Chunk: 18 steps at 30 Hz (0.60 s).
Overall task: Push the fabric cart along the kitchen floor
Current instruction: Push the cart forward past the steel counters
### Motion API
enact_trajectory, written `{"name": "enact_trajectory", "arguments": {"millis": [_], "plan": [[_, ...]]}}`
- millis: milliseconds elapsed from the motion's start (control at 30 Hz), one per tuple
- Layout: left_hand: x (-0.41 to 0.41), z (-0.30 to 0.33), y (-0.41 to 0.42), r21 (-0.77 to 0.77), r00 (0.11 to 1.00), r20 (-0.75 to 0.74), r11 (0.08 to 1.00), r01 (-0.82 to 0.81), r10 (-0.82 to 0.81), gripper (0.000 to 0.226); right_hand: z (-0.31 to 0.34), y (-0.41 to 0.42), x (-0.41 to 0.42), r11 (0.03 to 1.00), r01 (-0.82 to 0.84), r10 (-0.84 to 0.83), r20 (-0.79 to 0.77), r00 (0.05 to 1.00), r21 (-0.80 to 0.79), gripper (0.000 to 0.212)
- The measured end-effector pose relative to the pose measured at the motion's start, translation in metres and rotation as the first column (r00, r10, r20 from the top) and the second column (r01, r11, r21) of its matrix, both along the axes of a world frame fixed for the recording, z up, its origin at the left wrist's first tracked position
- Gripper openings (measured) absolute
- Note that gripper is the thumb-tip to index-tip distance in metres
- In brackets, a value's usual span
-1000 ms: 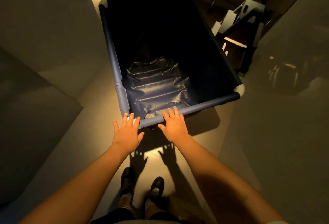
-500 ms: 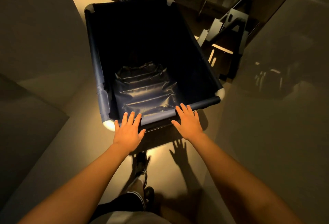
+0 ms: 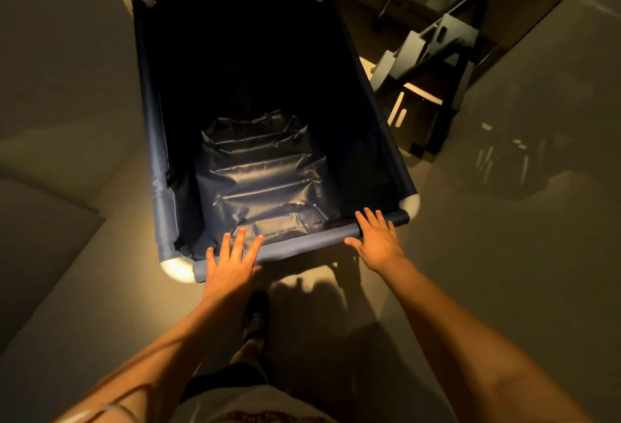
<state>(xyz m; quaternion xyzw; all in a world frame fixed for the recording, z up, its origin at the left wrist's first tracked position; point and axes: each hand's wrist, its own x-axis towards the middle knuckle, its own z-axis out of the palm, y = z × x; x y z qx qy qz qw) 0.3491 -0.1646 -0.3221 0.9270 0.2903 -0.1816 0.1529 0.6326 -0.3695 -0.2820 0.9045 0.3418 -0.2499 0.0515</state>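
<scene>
A dim kitchen floor [image 3: 111, 274] is being crossed by the fabric cart [image 3: 265, 167], which has been swung leftward since a moment earlier. Its near rail [image 3: 302, 245] is being pressed by the left hand [image 3: 232, 264] and right hand [image 3: 376, 241], both flat with fingers spread, now set wider apart. Steering is judged underway.

grey step stool [image 3: 433, 53] beside floor [image 3: 504, 254]

i see open floor [image 3: 111, 288] left of the cart [image 3: 151, 140]; a dark step frame [image 3: 433, 49] crowds its right.
</scene>
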Motion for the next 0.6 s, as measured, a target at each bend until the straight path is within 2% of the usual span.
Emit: {"name": "enact_trajectory", "arguments": {"millis": [133, 233, 400, 500, 600], "plan": [[0.01, -0.001, 0.022, 0.013, 1.0, -0.006, 1.0, 0.017, -0.017, 0.073, -0.01, 0.013, 0.02, 0.999, -0.044, 0.044, -0.024, 0.999, 0.033, 0.068], [0.022, 0.004, 0.034, 0.033, 0.999, -0.02, 0.999, -0.027, 0.027, 0.068, -0.012, 0.024, 0.029, 0.998, -0.047, 0.05, -0.057, 0.997, 0.048, 0.061], [0.043, 0.009, 0.042, 0.055, 0.985, -0.062, 0.986, -0.157, 0.16, 0.063, -0.017, 0.035, 0.05, 0.977, -0.155, 0.152, 0.035, 0.988, 0.143, 0.051], [0.065, 0.019, 0.041, 0.081, 0.965, -0.059, 0.964, -0.252, 0.257, 0.072, -0.023, 0.038, 0.078, 0.965, -0.187, 0.193, -0.019, 0.981, 0.183, 0.058], [0.078, 0.024, 0.031, 0.076, 0.945, -0.034, 0.944, -0.322, 0.325, 0.063, -0.018, 0.042, 0.112, 0.951, -0.24, 0.253, -0.048, 0.966, 0.194, 0.081]]}}
